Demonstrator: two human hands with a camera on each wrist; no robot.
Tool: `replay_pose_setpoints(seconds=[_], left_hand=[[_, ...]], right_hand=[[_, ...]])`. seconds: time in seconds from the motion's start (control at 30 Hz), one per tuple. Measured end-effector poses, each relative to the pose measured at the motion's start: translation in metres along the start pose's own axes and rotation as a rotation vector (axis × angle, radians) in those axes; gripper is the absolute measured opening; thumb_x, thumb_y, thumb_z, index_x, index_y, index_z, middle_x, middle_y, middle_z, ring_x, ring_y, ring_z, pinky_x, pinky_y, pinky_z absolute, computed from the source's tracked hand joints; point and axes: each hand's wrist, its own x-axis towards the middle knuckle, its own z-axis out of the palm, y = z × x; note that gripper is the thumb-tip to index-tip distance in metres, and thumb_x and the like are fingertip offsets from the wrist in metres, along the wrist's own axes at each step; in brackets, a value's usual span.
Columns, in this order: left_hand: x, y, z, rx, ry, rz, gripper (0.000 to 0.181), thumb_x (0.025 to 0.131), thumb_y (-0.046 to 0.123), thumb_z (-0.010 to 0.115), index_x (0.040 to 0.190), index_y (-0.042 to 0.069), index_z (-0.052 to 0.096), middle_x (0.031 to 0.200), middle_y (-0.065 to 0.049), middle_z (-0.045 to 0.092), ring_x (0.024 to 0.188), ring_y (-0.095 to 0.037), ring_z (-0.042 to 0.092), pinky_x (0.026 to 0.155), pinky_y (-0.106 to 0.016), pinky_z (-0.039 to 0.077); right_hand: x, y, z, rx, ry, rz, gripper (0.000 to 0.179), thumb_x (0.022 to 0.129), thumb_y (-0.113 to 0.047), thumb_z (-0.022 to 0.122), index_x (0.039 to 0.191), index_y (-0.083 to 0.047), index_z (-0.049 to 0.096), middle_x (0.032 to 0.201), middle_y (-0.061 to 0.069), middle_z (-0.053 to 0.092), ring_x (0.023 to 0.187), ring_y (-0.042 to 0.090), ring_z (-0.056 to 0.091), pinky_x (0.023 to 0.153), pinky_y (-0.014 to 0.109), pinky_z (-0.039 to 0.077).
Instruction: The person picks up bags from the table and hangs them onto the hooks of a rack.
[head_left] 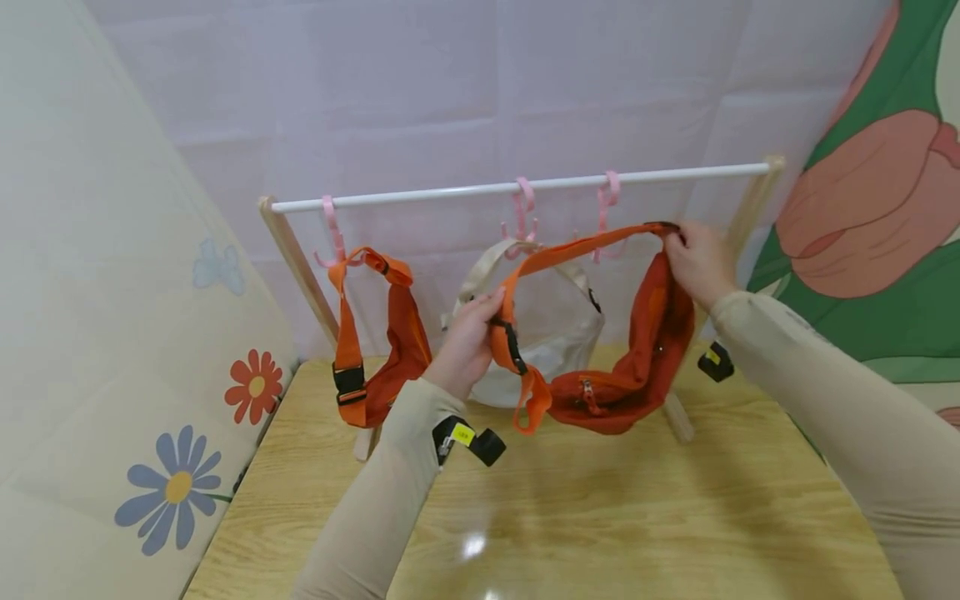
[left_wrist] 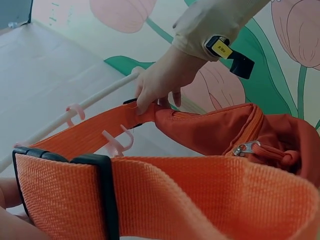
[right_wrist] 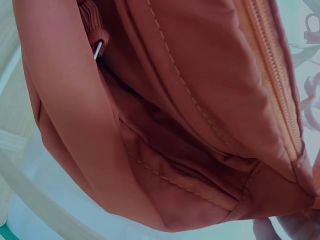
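A red-orange waist bag (head_left: 626, 387) is held up in front of the rack by both hands. My left hand (head_left: 467, 343) pinches its orange strap beside the black buckle (head_left: 513, 346). At the other end, my right hand (head_left: 703, 262) grips the place where strap and bag body meet. Between the hands the strap (left_wrist: 165, 187) makes a wide loop, and the bag body sags below. In the right wrist view the bag's folded fabric (right_wrist: 200, 85) and zipper fill most of the picture, with only fingertips showing at the lower right corner.
A white rod (head_left: 442, 193) on wooden legs carries pink hooks, including the right one (head_left: 609, 200), partly behind the strap. Another orange waist bag (head_left: 401, 333) hangs from the left hook (head_left: 331, 225). A white bag (head_left: 536, 358) hangs at the middle hook, behind the held strap. Below is a wooden table (head_left: 585, 508).
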Motion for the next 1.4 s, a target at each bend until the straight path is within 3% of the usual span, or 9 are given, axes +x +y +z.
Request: replay_pose_setpoints(seconds=[0.3, 0.53, 0.77, 0.93, 1.07, 1.2, 1.33, 1.4], left_hand=[[0.0, -0.008, -0.003, -0.004, 0.007, -0.034, 0.023, 0.103, 0.014, 0.049, 0.083, 0.007, 0.059, 0.071, -0.001, 0.052, 0.059, -0.012, 0.049, 0.056, -0.024, 0.045], [-0.001, -0.023, -0.004, -0.012, 0.004, -0.057, 0.028, 0.102, 0.01, 0.051, 0.075, 0.012, 0.058, 0.067, 0.001, 0.052, 0.054, -0.009, 0.051, 0.052, -0.022, 0.046], [-0.001, -0.045, -0.001, 0.031, 0.007, -0.068, 0.025, 0.1, 0.009, 0.053, 0.078, 0.014, 0.062, 0.071, 0.005, 0.056, 0.063, -0.006, 0.052, 0.062, -0.018, 0.045], [0.0, -0.057, 0.0, 0.075, 0.018, -0.052, 0.023, 0.098, 0.008, 0.056, 0.077, 0.015, 0.062, 0.072, 0.006, 0.057, 0.067, -0.006, 0.053, 0.067, -0.019, 0.045], [0.002, -0.062, -0.001, 0.086, 0.023, -0.059, 0.022, 0.097, 0.009, 0.058, 0.077, 0.016, 0.063, 0.073, 0.005, 0.057, 0.068, -0.007, 0.053, 0.068, -0.02, 0.045], [0.002, -0.063, 0.001, 0.099, 0.028, -0.074, 0.012, 0.097, 0.009, 0.059, 0.086, 0.008, 0.065, 0.075, 0.004, 0.058, 0.07, -0.007, 0.054, 0.069, -0.02, 0.046], [0.002, -0.064, 0.001, 0.133, 0.026, -0.093, 0.012, 0.097, 0.012, 0.059, 0.098, 0.001, 0.065, 0.078, 0.003, 0.059, 0.072, -0.009, 0.055, 0.07, -0.022, 0.047], [0.003, -0.065, 0.001, 0.137, 0.021, -0.1, 0.011, 0.097, 0.013, 0.06, 0.096, 0.003, 0.065, 0.078, 0.002, 0.06, 0.071, -0.009, 0.056, 0.069, -0.022, 0.047]], right_hand=[[-0.005, 0.004, 0.002, 0.008, -0.07, 0.018, 0.033, 0.098, -0.017, 0.039, 0.083, 0.004, 0.059, 0.066, 0.014, 0.05, 0.063, 0.031, 0.046, 0.055, 0.035, 0.033], [-0.011, 0.013, 0.011, 0.046, -0.086, 0.012, 0.031, 0.098, -0.015, 0.041, 0.077, 0.004, 0.056, 0.062, 0.011, 0.047, 0.058, 0.027, 0.043, 0.052, 0.034, 0.033], [-0.021, 0.018, 0.022, 0.053, -0.139, -0.008, 0.031, 0.099, -0.016, 0.042, 0.088, 0.005, 0.061, 0.071, 0.012, 0.053, 0.066, 0.029, 0.047, 0.058, 0.035, 0.035], [-0.026, 0.016, 0.03, 0.061, -0.184, -0.013, 0.029, 0.099, -0.018, 0.042, 0.093, 0.004, 0.06, 0.073, 0.013, 0.054, 0.062, 0.026, 0.044, 0.055, 0.036, 0.034], [-0.029, 0.013, 0.034, 0.074, -0.226, 0.009, 0.032, 0.101, -0.021, 0.042, 0.104, 0.006, 0.059, 0.087, 0.022, 0.061, 0.068, 0.03, 0.05, 0.059, 0.038, 0.039], [-0.033, 0.013, 0.038, 0.071, -0.239, 0.008, 0.031, 0.099, -0.019, 0.045, 0.104, 0.007, 0.06, 0.095, 0.026, 0.063, 0.078, 0.035, 0.057, 0.066, 0.041, 0.043], [-0.038, 0.014, 0.041, 0.072, -0.242, 0.002, 0.03, 0.099, -0.021, 0.047, 0.098, 0.006, 0.061, 0.092, 0.026, 0.064, 0.076, 0.034, 0.059, 0.063, 0.039, 0.044], [-0.04, 0.012, 0.041, 0.073, -0.26, 0.008, 0.032, 0.101, -0.022, 0.046, 0.1, 0.006, 0.061, 0.095, 0.027, 0.064, 0.077, 0.035, 0.059, 0.063, 0.041, 0.045]])
